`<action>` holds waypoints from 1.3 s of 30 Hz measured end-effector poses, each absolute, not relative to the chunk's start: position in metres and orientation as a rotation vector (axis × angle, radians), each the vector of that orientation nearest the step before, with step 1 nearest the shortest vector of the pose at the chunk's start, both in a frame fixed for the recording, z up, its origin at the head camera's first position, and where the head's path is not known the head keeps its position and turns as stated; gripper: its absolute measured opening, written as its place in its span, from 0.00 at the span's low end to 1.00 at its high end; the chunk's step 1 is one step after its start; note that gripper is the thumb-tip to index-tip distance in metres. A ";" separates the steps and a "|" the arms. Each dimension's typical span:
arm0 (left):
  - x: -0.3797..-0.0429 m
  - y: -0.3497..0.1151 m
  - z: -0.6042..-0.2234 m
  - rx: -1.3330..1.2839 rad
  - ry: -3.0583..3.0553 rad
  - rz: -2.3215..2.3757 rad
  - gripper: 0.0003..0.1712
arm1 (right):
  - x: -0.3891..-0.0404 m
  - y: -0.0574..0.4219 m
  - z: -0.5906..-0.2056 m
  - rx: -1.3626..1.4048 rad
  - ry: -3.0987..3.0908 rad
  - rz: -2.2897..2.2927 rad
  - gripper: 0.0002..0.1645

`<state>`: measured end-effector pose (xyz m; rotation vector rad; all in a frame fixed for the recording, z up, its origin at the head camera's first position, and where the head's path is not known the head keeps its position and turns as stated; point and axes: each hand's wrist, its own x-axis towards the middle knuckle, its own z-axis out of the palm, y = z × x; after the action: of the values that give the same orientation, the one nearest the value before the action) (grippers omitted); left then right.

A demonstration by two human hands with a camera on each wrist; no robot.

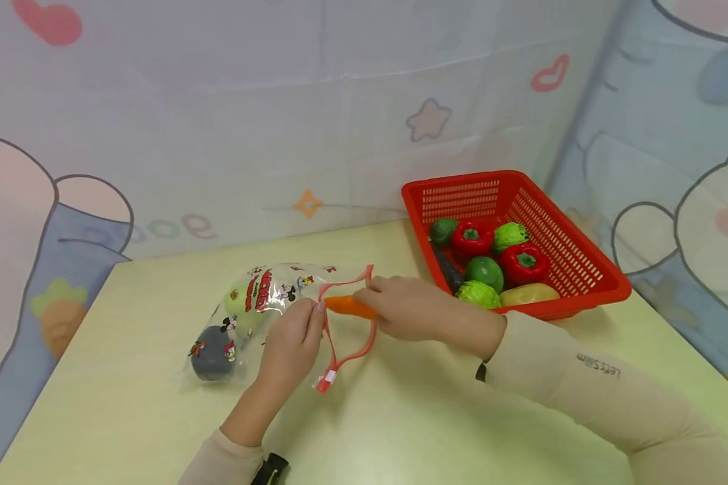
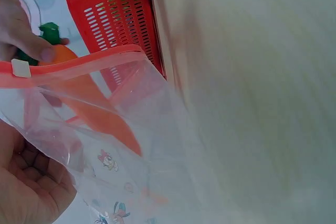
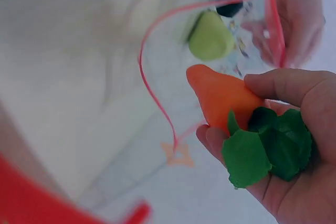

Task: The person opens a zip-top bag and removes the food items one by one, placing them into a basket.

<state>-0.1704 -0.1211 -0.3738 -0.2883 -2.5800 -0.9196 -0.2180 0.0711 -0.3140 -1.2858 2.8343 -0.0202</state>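
Note:
My left hand [image 1: 291,343] pinches the rim of a clear zip bag [image 1: 303,269] with cartoon prints and a coral-red zip edge. The bag lies on its side, mouth held apart toward the right. My right hand [image 1: 409,308] grips a toy carrot [image 3: 226,95] near its green leafy top, between thumb and fingers. In the left wrist view, the carrot's tapered orange end [image 2: 113,124] shows through the plastic, inside the bag's mouth. Deeper in the bag lie a pale green pear-shaped piece [image 3: 210,38] and a dark, rounded piece [image 1: 212,353]. A white slider [image 2: 21,68] sits on the zip edge.
At the back right stands a red slatted basket [image 1: 582,249] with toy produce: red peppers [image 1: 524,263], green rounded pieces [image 1: 485,271], a long dark piece [image 1: 447,266] and a yellowish oblong one [image 1: 529,295]. A printed cloth [image 1: 230,135] hangs behind the pale table [image 1: 400,424].

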 end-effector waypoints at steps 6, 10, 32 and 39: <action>-0.173 -0.124 -0.368 -0.279 -2.584 -0.916 0.14 | -0.226 0.098 -0.268 -1.163 2.848 -0.078 0.20; -0.173 -0.126 -0.369 -0.279 -2.578 -0.904 0.14 | -0.235 0.114 -0.245 -1.036 2.828 -0.144 0.21; -0.171 -0.130 -0.376 -0.274 -2.567 -0.883 0.15 | -0.369 0.227 -0.262 -0.536 2.933 -0.445 0.31; -0.169 -0.130 -0.377 -0.264 -2.569 -0.886 0.14 | -0.382 0.233 -0.298 -0.300 2.890 -0.370 0.30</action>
<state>-0.1691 -0.1297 -0.3767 -0.2637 -2.5693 -0.8862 -0.3820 0.2334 -0.2982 -0.3003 2.8897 -0.3700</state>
